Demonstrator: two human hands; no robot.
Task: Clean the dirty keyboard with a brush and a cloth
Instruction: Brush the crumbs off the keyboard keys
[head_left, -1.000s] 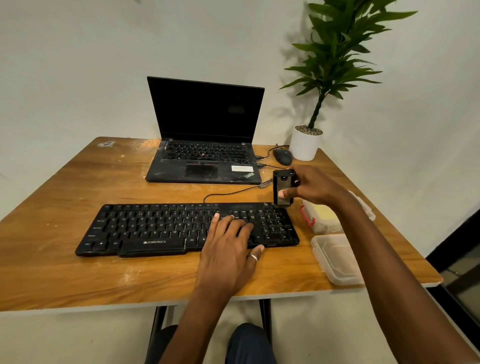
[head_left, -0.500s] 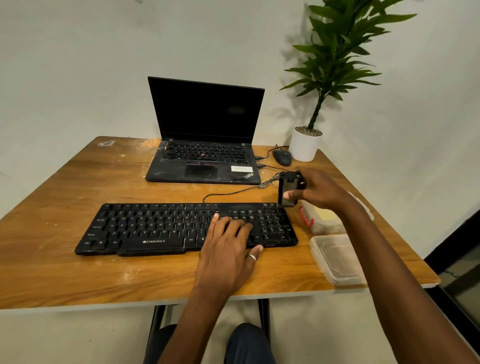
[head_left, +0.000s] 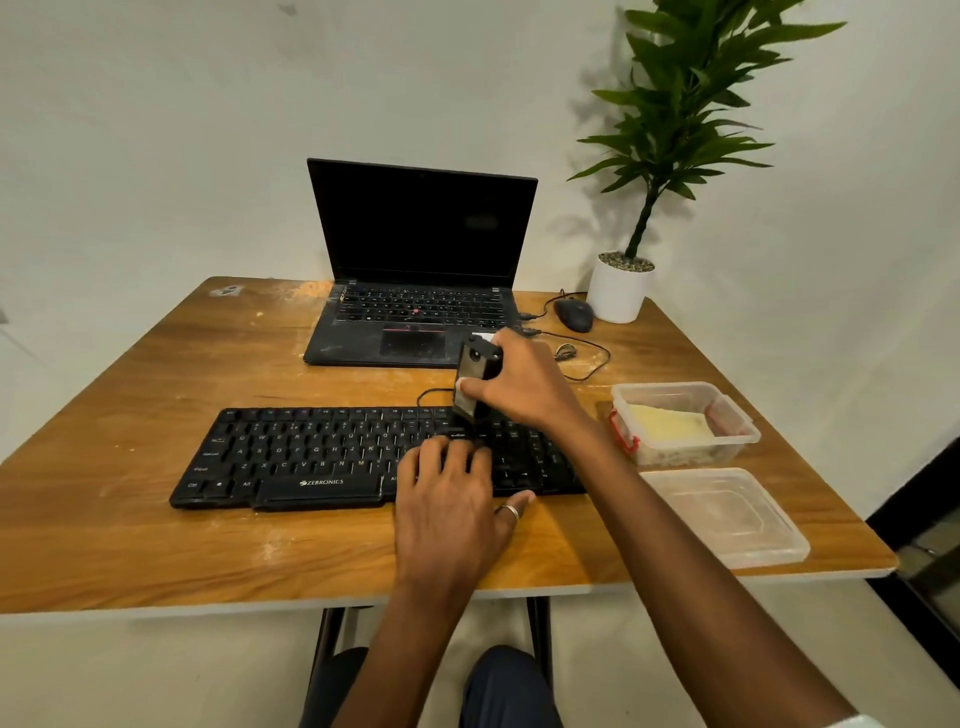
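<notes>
Black keyboard (head_left: 332, 457) lies flat on the wooden table (head_left: 130, 415), long side running 9 to 3 o'clock, near the front edge. White dust specks show on the keys and on the table around it.

Left hand (head_left: 452, 499) rests palm-down on the right half of the keyboard. Its fingers are relaxed and laid on the keys, pointing to 12 o'clock, holding nothing. The thumb sits off the front edge at 3 o'clock of the hand.

Right hand (head_left: 524, 387) is at 12 o'clock of the left hand, over the back rows of the keyboard. It grips a small black tool (head_left: 475, 376), fingers wrapped round it and thumb pressed on its front face. The tool stands near upright, top tilted slightly to 1 o'clock, with its lower end right at the top key row. Cannot tell if it touches the keys. Bristles are not made out.

An open laptop (head_left: 421, 291) with a dark screen and dusty deck sits at 12 o'clock of the keyboard. A mouse (head_left: 574, 315) is at 3 o'clock of the laptop, with a white plant pot (head_left: 621, 291) just beside it at the back right corner.

At 3 o'clock of the keyboard stands a clear tub (head_left: 727, 410) with red clips, a yellow cloth (head_left: 667, 423) inside. A clear lid (head_left: 727, 514) lies at 5 o'clock of the tub, near the table's front right corner.

A thin black cable (head_left: 592, 358) loops between the laptop and the tub.
</notes>
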